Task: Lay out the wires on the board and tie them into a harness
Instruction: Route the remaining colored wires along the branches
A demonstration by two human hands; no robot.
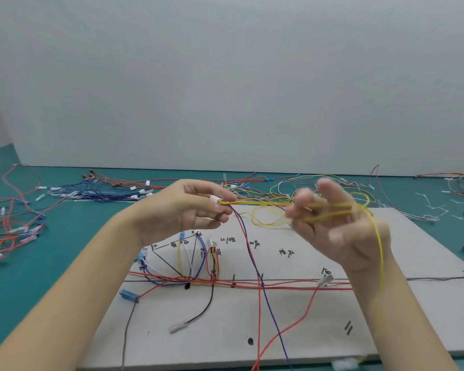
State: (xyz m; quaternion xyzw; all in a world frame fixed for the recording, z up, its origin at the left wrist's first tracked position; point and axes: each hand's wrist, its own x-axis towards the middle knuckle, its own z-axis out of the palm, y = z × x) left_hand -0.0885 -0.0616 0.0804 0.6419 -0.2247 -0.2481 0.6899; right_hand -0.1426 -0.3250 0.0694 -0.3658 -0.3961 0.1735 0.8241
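A: What are the wires looking like from where you are sitting?

B: I am looking at thin yellow wires (263,202) stretching taut between the two hands, raised above the far edge of the grey board (306,330); one strand is trailing down past the right wrist; more yellow loops are lying slack on the board's far side. Red wires (279,286) are running left to right across the board's middle; a blue wire (255,266) and another red one are hanging from the left hand down towards the near edge.

A: And the hands?

B: The left hand (188,207) is hovering left of centre, thumb and fingertips pinching the yellow wires at a small white connector (214,199); the other fingers are curling under. The right hand (338,226) is sitting to the right, palm towards me, blurred; the yellow strands are crossing its fingers (303,202), which are half bent; I cannot tell whether they are actually gripping or only hooking the wire.

A: Anything else about?

B: Loose red and blue wire bundles (91,191) are lying on the teal table (51,263) at the far left; white cable ties (434,207) are scattering at the far right.
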